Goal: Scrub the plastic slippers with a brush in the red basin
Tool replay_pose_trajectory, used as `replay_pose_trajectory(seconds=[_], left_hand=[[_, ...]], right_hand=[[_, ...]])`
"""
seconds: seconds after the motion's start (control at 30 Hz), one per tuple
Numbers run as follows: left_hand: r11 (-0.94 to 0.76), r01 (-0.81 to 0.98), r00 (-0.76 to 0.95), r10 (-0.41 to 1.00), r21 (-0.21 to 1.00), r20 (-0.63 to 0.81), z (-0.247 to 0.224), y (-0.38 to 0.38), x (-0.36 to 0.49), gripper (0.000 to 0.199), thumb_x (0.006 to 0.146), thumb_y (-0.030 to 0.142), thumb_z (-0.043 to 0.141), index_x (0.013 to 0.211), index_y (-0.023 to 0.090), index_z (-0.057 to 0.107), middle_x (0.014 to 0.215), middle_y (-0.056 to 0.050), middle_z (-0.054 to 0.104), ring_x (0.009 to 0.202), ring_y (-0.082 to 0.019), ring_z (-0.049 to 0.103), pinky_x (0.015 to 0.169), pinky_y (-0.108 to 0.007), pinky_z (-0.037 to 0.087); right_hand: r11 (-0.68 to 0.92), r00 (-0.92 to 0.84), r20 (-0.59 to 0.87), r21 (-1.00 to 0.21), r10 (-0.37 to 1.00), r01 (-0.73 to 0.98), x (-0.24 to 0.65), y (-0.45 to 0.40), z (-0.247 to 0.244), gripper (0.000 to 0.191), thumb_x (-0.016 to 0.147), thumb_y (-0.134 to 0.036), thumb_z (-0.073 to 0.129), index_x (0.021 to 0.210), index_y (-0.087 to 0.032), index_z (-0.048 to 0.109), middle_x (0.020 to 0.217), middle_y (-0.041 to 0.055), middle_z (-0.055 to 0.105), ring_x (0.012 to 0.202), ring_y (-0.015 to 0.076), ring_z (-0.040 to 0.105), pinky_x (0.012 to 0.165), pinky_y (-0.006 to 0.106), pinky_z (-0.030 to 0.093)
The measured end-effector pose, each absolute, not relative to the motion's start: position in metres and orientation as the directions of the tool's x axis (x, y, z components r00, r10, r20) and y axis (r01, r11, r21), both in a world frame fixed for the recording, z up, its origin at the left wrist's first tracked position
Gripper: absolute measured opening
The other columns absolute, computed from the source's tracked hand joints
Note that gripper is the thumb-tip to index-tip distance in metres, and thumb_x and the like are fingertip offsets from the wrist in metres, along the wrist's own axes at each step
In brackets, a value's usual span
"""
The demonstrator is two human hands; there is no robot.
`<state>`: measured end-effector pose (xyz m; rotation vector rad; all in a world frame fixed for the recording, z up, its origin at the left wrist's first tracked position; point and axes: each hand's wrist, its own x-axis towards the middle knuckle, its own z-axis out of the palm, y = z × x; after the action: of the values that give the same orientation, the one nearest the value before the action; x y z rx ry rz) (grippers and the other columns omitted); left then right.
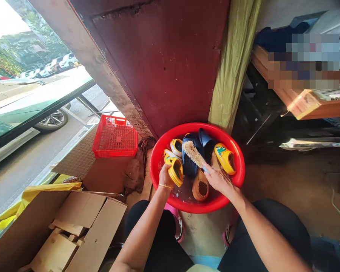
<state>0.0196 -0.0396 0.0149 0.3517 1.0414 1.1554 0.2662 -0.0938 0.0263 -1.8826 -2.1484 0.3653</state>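
Note:
My left hand (pixel 164 176) is closed round a small yellow shoe (pixel 176 172) at the left side of a red basin (pixel 197 207). In my right hand (pixel 219 179) is a scrubbing brush (pixel 193 153) with pale bristles turned upward, held by its blue handle above the basin. Dark blue shoes (pixel 189 162) lie in the water under the brush. Another yellow shoe (pixel 225 158) with a green figure rests at the basin's right side. A brown shoe (pixel 200 189) sits near the front, and a yellow and white shoe (pixel 176 146) is at the back left.
A red plastic crate (pixel 116 138) stands left of the basin, with a dark cloth (pixel 136 173) beside it. An open cardboard box (pixel 99 230) holds wooden pieces at the lower left. Behind the basin are a dark red door (pixel 164 68) and a green curtain (pixel 234 68). A wooden table (pixel 306 104) stands right.

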Motion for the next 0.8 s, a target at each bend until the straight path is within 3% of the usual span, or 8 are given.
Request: replay_pose_trajectory(seconds=[0.1,0.2,0.3,0.43,0.57,0.7,0.8], left_hand=[[0.342,-0.643,0.042,0.909,0.685,-0.414,0.033,-0.042,0.026,0.046,0.065,0.031,0.063,0.108,0.014,0.066,0.080,-0.006,0.072,0.066,-0.022,0.067,0.066,-0.034,0.054],[0.235,-0.660,0.017,0.954,0.714,-0.299,0.040,-0.042,0.032,0.057,0.062,0.025,0.064,0.119,0.018,0.064,0.087,-0.005,0.073,0.075,-0.023,0.070,0.073,-0.035,0.055],[0.222,-0.640,0.073,0.970,0.735,-0.230,0.038,-0.042,0.032,0.065,0.059,0.022,0.064,0.124,0.019,0.062,0.091,-0.006,0.073,0.084,-0.026,0.070,0.079,-0.038,0.056],[0.281,-0.605,0.186,0.960,0.745,-0.212,0.033,-0.044,0.021,0.071,0.057,0.020,0.060,0.129,0.019,0.060,0.094,-0.007,0.073,0.082,-0.026,0.070,0.079,-0.040,0.056],[0.368,-0.568,0.289,0.927,0.737,-0.240,0.038,-0.048,0.008,0.069,0.060,0.020,0.059,0.129,0.015,0.059,0.095,-0.009,0.073,0.075,-0.025,0.069,0.073,-0.039,0.056],[0.391,-0.491,0.350,0.907,0.779,-0.235,0.046,-0.054,0.001,0.067,0.060,0.018,0.058,0.126,0.016,0.062,0.100,-0.009,0.073,0.077,-0.025,0.068,0.073,-0.038,0.055],[0.401,-0.419,0.400,0.887,0.815,-0.231,0.050,-0.056,0.001,0.073,0.058,0.013,0.059,0.130,0.018,0.060,0.107,-0.008,0.072,0.085,-0.025,0.069,0.078,-0.036,0.054]], right_hand=[[0.145,-0.111,0.099,-0.451,0.989,0.881,0.262,-0.094,0.031,0.055,0.097,-0.025,0.045,0.151,-0.024,0.043,0.109,0.0089,0.077,0.090,0.0242,0.075,0.077,0.032,0.058],[0.291,-0.209,0.205,-0.576,0.956,0.764,0.256,-0.101,0.037,0.051,0.098,-0.027,0.043,0.149,-0.025,0.047,0.129,0.0071,0.069,0.110,0.0225,0.069,0.093,0.032,0.055],[0.340,-0.303,0.168,-0.612,0.938,0.714,0.249,-0.107,0.036,0.050,0.099,-0.027,0.043,0.149,-0.031,0.047,0.131,0.0033,0.068,0.113,0.0209,0.068,0.100,0.036,0.052],[0.231,-0.266,0.026,-0.584,0.964,0.778,0.248,-0.099,0.026,0.047,0.100,-0.029,0.041,0.147,-0.034,0.049,0.120,0.0020,0.074,0.103,0.0208,0.072,0.098,0.038,0.053],[0.145,-0.183,-0.004,-0.591,0.983,0.794,0.252,-0.086,0.023,0.045,0.100,-0.030,0.041,0.142,-0.027,0.056,0.121,0.0047,0.073,0.104,0.0221,0.072,0.093,0.033,0.054],[0.239,-0.244,0.086,-0.653,0.966,0.719,0.251,-0.089,0.031,0.046,0.100,-0.039,0.043,0.144,-0.030,0.054,0.120,0.0034,0.074,0.099,0.0201,0.073,0.088,0.028,0.055],[0.280,-0.281,0.092,-0.586,0.955,0.760,0.253,-0.094,0.034,0.046,0.101,-0.039,0.043,0.145,-0.034,0.052,0.109,0.0022,0.078,0.093,0.0200,0.074,0.080,0.027,0.055]])
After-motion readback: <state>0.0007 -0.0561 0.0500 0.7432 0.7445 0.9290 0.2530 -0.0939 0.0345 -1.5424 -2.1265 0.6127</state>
